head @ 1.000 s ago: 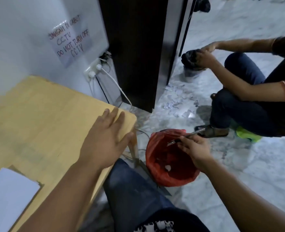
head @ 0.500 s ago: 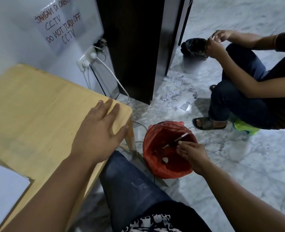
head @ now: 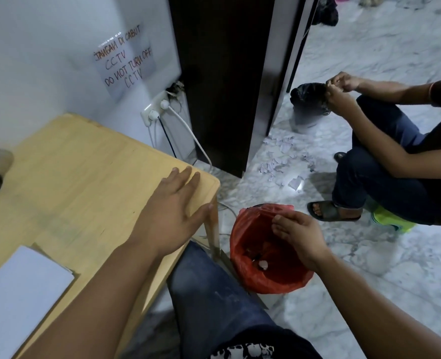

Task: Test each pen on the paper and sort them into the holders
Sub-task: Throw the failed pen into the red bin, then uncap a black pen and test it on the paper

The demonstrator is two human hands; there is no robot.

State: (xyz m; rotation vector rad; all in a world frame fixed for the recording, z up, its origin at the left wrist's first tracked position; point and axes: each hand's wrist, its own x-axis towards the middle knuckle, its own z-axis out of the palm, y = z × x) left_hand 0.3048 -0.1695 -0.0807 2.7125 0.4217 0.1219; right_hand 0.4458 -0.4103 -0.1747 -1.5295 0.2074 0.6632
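My paper (head: 19, 294) lies at the near left of the table (head: 71, 177). My left hand (head: 172, 211) rests flat on the table's far right corner, fingers spread and straight, thumb at the edge. My right hand (head: 299, 234) hangs over the bin (head: 266, 257) beside my knee, fingers loosely curled and holding nothing. The bin, lined with a red bag, stands on the marble floor (head: 369, 268) just right of the table leg; something small and pale lies at its bottom, but I cannot tell whether a pen is among the dark bits there. Beyond it, torn scraps (head: 281, 161) litter the floor. Farther right another person (head: 395, 156) squats by a black-bagged bucket (head: 308, 104).
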